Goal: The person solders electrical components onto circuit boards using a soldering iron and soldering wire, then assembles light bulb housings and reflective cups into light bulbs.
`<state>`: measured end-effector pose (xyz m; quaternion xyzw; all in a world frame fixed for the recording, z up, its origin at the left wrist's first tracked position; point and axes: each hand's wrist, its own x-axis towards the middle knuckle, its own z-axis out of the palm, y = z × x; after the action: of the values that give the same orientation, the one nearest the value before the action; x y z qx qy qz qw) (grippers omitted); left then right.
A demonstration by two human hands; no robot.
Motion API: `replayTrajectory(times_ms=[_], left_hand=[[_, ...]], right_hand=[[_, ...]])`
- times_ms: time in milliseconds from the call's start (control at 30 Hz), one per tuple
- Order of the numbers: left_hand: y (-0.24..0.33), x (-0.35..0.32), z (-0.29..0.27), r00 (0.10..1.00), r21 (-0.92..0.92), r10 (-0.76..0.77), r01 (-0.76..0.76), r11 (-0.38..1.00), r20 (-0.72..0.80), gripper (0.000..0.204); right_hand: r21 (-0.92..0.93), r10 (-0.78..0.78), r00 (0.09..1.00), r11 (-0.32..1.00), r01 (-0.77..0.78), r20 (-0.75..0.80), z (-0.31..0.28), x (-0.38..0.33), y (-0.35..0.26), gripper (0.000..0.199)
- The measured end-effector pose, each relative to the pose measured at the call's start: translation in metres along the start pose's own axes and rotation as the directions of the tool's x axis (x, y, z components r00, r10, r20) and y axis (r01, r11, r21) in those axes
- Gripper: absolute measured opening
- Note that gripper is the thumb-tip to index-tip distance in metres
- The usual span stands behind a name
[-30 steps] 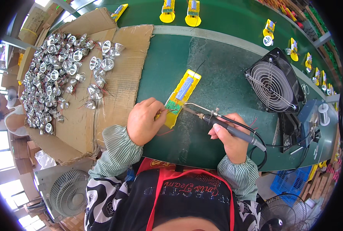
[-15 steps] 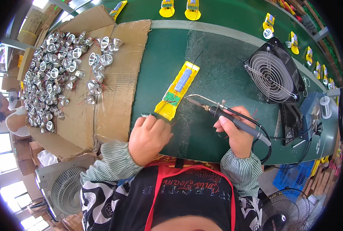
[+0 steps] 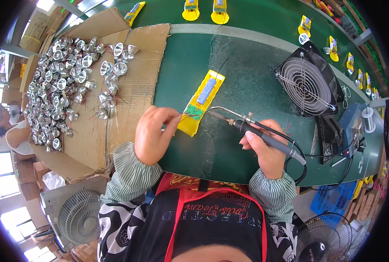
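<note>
Left hand (image 3: 153, 133) is curled, with thumb and forefinger pressed together on a thin dark wire (image 3: 186, 114) whose free end is brought against the green circuit board (image 3: 195, 111) at the near end of the yellow housing (image 3: 202, 102). Half a second earlier this hand lay flat on the green mat (image 3: 229, 148) at the 7 o'clock side of the housing; it has since been raised and moved toward the board. Right hand (image 3: 266, 150) is wrapped around the black grip of the soldering iron (image 3: 246, 126), held pen-fashion, its cable trailing toward 4 o'clock. The iron tip, previously held off at the 3 o'clock side, is now set just beside the board, touching or nearly so; actual contact cannot be confirmed. Wire and tip are therefore judged to be converging on one joint.

At 10 o'clock, a flattened cardboard sheet (image 3: 133, 87) bears a heap of silver reflector cups (image 3: 61, 87). At 2 o'clock, a black guarded fan (image 3: 308, 83) stands on the mat. Further yellow housings (image 3: 205, 11) lie along the belt at 12 o'clock.
</note>
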<state>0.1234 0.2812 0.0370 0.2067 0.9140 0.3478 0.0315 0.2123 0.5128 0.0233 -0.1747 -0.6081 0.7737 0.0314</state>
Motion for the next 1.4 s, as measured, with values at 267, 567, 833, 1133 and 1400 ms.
replayTrajectory(times_ms=[267,567,833,1133,1400], left_hand=[[-0.011,0.015,0.017,0.983,0.159,0.153,-0.167,0.973,0.097,0.006],[-0.011,0.011,0.018,0.984,0.142,0.102,-0.122,0.982,0.145,0.006],[-0.012,0.01,0.017,0.983,0.131,0.083,-0.105,0.986,0.163,0.005],[-0.014,0.015,0.014,0.979,0.086,0.075,-0.093,0.992,0.189,0.005],[-0.017,0.015,0.016,0.982,0.065,0.11,-0.121,0.99,0.153,0.006]], right_hand=[[-0.002,-0.025,0.997,1.0,0.025,0.076,0.009,0.006,0.001,0.015],[-0.048,0.011,0.991,0.999,-0.005,0.13,0.015,0.012,0.009,0.017],[-0.023,0.037,0.99,0.999,-0.034,0.134,0.018,0.014,0.013,0.017],[-0.139,-0.047,0.973,0.987,0.08,0.225,0.014,0.017,0.015,0.013],[0.007,0.0,0.996,1.0,-0.001,0.093,0.012,0.012,0.005,0.015]])
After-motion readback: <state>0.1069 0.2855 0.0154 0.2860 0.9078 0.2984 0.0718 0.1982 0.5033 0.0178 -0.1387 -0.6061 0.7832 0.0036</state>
